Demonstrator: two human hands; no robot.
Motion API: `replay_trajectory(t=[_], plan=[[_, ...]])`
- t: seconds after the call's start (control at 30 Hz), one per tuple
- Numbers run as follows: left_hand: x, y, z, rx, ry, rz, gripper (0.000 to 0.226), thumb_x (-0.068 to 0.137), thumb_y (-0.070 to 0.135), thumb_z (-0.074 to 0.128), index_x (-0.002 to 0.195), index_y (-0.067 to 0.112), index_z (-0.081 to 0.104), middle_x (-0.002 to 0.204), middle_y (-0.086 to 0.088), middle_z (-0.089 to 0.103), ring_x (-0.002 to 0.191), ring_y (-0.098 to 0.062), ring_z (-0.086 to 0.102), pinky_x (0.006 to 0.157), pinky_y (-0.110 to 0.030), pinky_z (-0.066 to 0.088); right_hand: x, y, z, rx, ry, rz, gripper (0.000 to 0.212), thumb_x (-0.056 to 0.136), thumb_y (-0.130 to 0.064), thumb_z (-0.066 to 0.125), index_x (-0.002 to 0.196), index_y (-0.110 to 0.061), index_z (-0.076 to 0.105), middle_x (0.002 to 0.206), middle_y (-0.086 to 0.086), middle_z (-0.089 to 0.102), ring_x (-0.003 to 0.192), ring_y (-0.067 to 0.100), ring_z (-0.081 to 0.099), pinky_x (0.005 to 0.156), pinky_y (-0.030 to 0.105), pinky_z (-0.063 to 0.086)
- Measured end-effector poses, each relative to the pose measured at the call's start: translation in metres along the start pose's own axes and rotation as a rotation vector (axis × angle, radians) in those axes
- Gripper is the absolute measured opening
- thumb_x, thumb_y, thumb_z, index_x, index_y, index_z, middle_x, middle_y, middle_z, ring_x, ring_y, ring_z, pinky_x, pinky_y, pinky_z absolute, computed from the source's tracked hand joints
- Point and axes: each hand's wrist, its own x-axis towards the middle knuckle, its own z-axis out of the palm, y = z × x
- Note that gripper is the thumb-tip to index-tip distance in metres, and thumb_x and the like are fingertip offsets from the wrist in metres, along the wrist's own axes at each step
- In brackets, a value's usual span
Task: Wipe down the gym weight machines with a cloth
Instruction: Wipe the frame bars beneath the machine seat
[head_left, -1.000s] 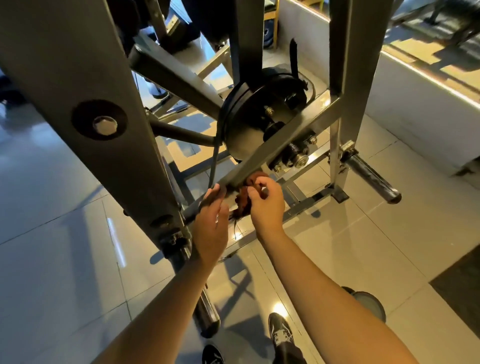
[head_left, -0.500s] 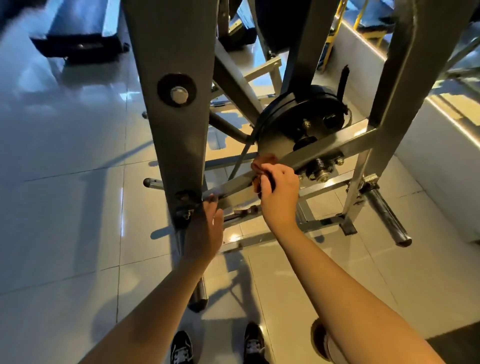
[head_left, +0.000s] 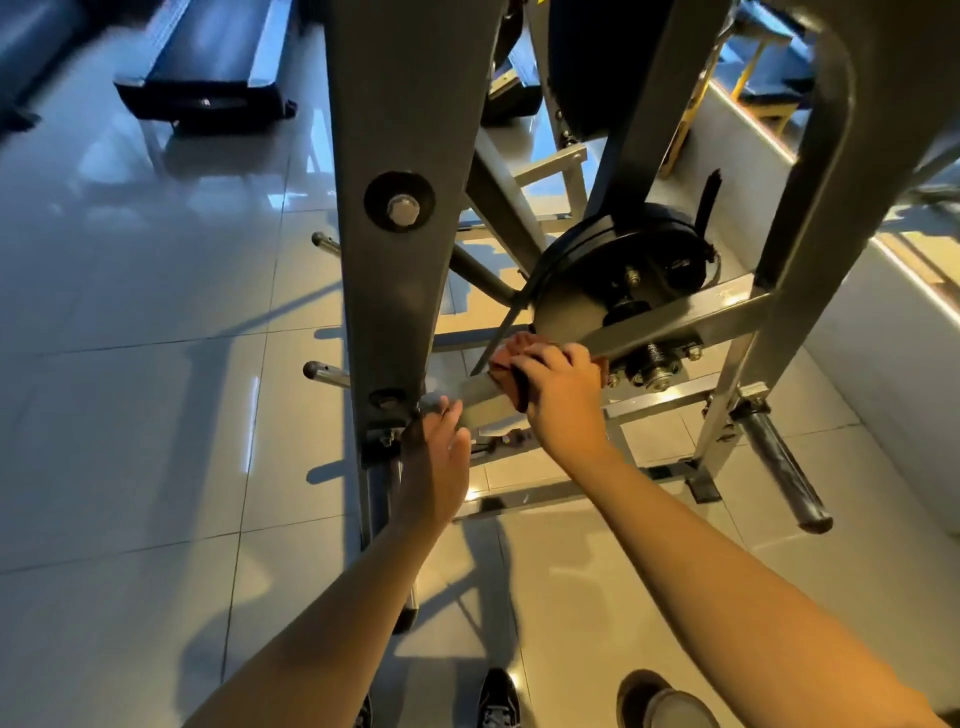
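A grey steel weight machine fills the view, with a wide upright post (head_left: 405, 156) and a slanted crossbar (head_left: 675, 317) running from the post's foot up to the right. A black pulley wheel (head_left: 618, 270) sits behind the crossbar. My right hand (head_left: 561, 384) grips a reddish-brown cloth (head_left: 511, 364) wrapped around the lower part of the crossbar. My left hand (head_left: 434, 457) rests at the joint where the crossbar meets the post, fingers extended against the metal. Whether they curl behind it is hidden.
Black rubber-tipped weight pegs (head_left: 784, 467) (head_left: 324, 371) stick out low on both sides. A white low wall (head_left: 857, 312) runs along the right. A dark bench (head_left: 208, 78) stands at the back left. My shoes (head_left: 496, 699) stand on the glossy tile floor.
My right hand has slid the cloth up the crossbar toward the pulley. My left hand has moved down to the joint at the post. My view has risen and widened.
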Motion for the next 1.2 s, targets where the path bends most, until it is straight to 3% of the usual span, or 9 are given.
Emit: replay_trajectory(t=[0.1,0.17,0.3,0.5,0.6,0.7,0.8,0.97,1.2], plan=[[0.009,0.011,-0.002,0.043,0.046,0.115,0.033,0.107,0.021,0.044,0.109,0.000,0.068,0.123,-0.017,0.067,0.109,-0.024,0.063,0.105,-0.026,0.043,0.000,0.021,-0.020,-0.011,0.151,0.204,0.036,0.086,-0.012,0.072,0.123,-0.013,0.071,0.129,0.007,0.065,0.119,0.034,0.047,0.097,0.047,0.048],[0.021,0.048,-0.007,0.068,0.045,0.171,0.039,0.109,0.020,0.034,0.105,0.001,0.067,0.123,-0.018,0.068,0.103,-0.027,0.066,0.092,-0.035,0.054,-0.002,0.012,-0.016,-0.040,0.097,0.104,0.039,0.084,-0.012,0.074,0.123,-0.015,0.071,0.128,0.007,0.065,0.119,0.034,0.048,0.095,0.046,0.048],[0.056,0.096,0.015,-0.214,-0.054,0.201,0.031,0.106,0.016,0.042,0.123,0.000,0.061,0.114,-0.013,0.067,0.107,-0.027,0.065,0.097,-0.047,0.053,-0.003,0.038,-0.030,0.011,0.050,-0.062,0.040,0.078,-0.008,0.078,0.118,-0.015,0.074,0.123,0.007,0.068,0.111,0.035,0.054,0.090,0.044,0.050],[0.074,0.121,0.039,0.000,-0.053,0.335,0.031,0.106,0.018,0.040,0.114,0.006,0.068,0.133,-0.003,0.062,0.124,-0.024,0.060,0.105,-0.042,0.049,0.014,0.110,-0.091,0.003,0.314,0.292,0.028,0.091,-0.004,0.064,0.117,-0.008,0.073,0.112,0.012,0.069,0.104,0.036,0.052,0.091,0.046,0.051],[0.079,0.144,0.044,0.098,-0.034,0.424,0.016,0.097,0.005,0.053,0.093,0.003,0.069,0.115,-0.020,0.071,0.099,-0.032,0.070,0.086,-0.047,0.059,0.011,0.083,-0.074,-0.025,0.198,0.215,0.028,0.092,-0.022,0.068,0.119,-0.016,0.073,0.126,0.011,0.063,0.116,0.034,0.046,0.097,0.046,0.049],[0.082,0.175,0.038,0.032,0.016,0.395,0.031,0.100,0.011,0.051,0.125,-0.001,0.063,0.130,-0.019,0.065,0.121,-0.033,0.062,0.103,-0.046,0.050,0.005,0.077,-0.075,-0.018,0.056,0.113,0.039,0.091,-0.029,0.068,0.130,-0.024,0.066,0.140,0.007,0.054,0.126,0.033,0.039,0.102,0.047,0.044],[0.084,0.182,0.043,0.080,-0.001,0.439,0.042,0.106,0.019,0.037,0.141,0.004,0.052,0.145,-0.015,0.055,0.136,-0.029,0.049,0.115,-0.042,0.038,0.006,0.119,-0.104,-0.002,0.104,0.147,0.045,0.080,-0.010,0.079,0.124,-0.016,0.072,0.134,0.013,0.059,0.121,0.039,0.047,0.100,0.050,0.049],[0.096,0.183,0.055,0.134,-0.068,0.602,0.011,0.090,0.007,0.066,0.081,0.000,0.067,0.114,-0.022,0.072,0.107,-0.037,0.071,0.083,-0.046,0.061,0.004,0.144,-0.120,0.111,0.223,0.390,0.051,0.084,0.003,0.071,0.132,-0.014,0.066,0.142,0.012,0.051,0.131,0.035,0.042,0.112,0.044,0.043],[0.102,0.197,0.057,0.125,-0.036,0.590,0.028,0.101,0.016,0.046,0.104,0.001,0.070,0.121,-0.012,0.069,0.113,-0.027,0.067,0.095,-0.043,0.055,-0.002,0.131,-0.116,0.140,0.067,0.221,0.054,0.082,0.004,0.074,0.132,-0.018,0.068,0.141,0.009,0.055,0.129,0.032,0.046,0.110,0.044,0.043]])
